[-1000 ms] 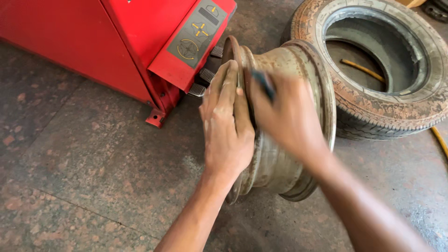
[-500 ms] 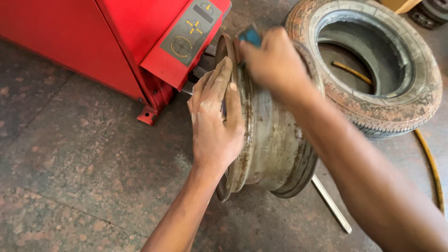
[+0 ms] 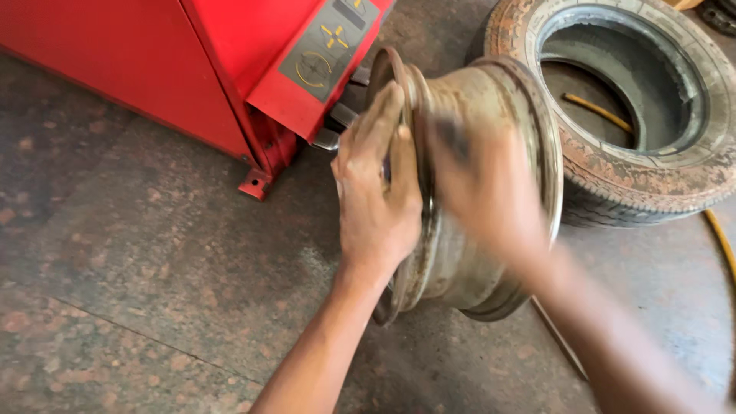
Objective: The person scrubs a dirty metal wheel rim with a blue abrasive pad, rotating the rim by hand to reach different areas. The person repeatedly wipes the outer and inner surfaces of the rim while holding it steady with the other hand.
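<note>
My left hand (image 3: 377,205) presses flat and open on the rusty rim (image 3: 475,192); my blurred right hand (image 3: 483,192) rubs it, its grip unclear; rust remains.

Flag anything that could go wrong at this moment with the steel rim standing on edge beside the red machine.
1. The bare steel rim stands on its edge, steadied only by the left hand flat against its lip; it might roll or tip onto the floor.
2. The right hand is motion-blurred over the rusty barrel, so skin could scrape on rough metal.
3. The rim sits close to the red machine and its pedal, where fingers might get pinched.
</note>
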